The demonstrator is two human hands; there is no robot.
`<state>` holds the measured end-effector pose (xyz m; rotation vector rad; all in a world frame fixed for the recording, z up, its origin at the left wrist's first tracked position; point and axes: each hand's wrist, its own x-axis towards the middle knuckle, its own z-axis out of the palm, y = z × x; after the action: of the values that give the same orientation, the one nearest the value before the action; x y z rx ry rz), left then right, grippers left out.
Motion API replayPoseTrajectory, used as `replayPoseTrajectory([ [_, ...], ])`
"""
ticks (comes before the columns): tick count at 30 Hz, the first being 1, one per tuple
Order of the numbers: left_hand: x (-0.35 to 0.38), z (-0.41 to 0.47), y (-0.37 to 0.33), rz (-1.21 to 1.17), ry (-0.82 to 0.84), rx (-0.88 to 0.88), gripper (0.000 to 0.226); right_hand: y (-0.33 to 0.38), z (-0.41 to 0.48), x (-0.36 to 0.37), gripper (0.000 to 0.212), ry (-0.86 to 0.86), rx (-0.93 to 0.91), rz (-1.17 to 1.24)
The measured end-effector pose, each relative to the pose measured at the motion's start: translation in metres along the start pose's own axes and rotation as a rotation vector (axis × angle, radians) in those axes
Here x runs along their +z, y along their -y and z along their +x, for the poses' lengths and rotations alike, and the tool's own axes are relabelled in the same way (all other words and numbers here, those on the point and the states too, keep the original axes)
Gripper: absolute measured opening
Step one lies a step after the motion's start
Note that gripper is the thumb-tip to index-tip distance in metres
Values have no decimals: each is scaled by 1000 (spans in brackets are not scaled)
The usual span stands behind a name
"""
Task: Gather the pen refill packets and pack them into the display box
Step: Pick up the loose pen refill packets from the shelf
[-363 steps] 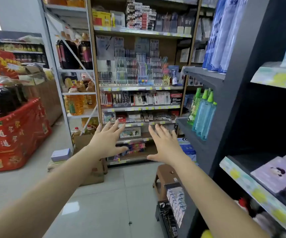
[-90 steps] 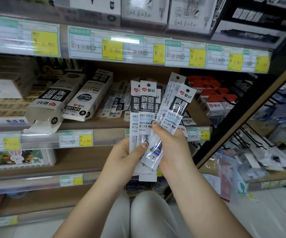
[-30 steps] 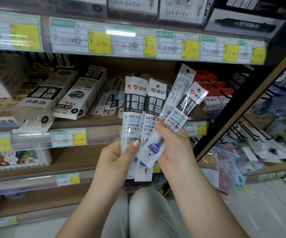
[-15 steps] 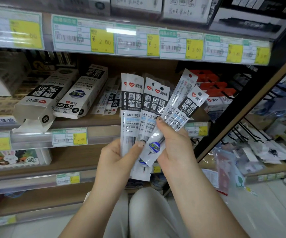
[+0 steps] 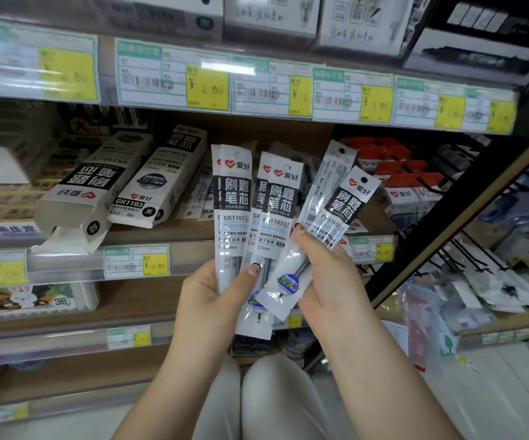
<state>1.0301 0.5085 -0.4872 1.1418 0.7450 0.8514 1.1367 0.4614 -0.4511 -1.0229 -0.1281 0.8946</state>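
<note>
Left hand (image 5: pixel 212 300) pinches fanned packets (image 5: pixel 258 217); right hand (image 5: pixel 326 281) pinches two more, probably for aligning before loading the open box (image 5: pixel 82 198).

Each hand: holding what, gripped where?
Left hand pinches upright refill packets by their lower halves, thumb across the fronts. Right hand grips two tilted refill packets, also by the lower halves.

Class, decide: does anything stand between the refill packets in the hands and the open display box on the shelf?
Nothing visible does. Left hand and right hand hold the refill packets right of the open display box, whose flap end faces the shelf front; the second box lies beside it, not across it.
</note>
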Motion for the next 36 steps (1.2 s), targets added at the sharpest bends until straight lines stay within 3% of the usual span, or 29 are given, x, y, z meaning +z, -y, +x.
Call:
replayPoseTrajectory([
  [4, -1, 0, 1, 28, -70, -3, 21, 0, -1, -4, 21, -18, 27, -34],
  [8, -2, -1, -1, 73, -119, -8, 19, 3, -6, -8, 21, 62, -86, -205],
  [13, -5, -1, -5, 88, -94, -50, 17, 11, -5, -17, 24, 37, -240, -505],
  [19, -2, -5, -9, 80, -69, -57, 23, 16, -7, -23, 25, 108, -238, -580],
  [28, -2, -6, -13, 83, -61, -117, 20, 26, -19, -25, 29, 118, -445, -904],
  [31, -1, -7, -13, 76, -75, -97, 19, 24, -18, -27, 27, 99, -413, -860],
  [36, 4, -8, -4, 276, -144, 66, 19, 7, -7, -22, 23, 38, -236, -535],
])
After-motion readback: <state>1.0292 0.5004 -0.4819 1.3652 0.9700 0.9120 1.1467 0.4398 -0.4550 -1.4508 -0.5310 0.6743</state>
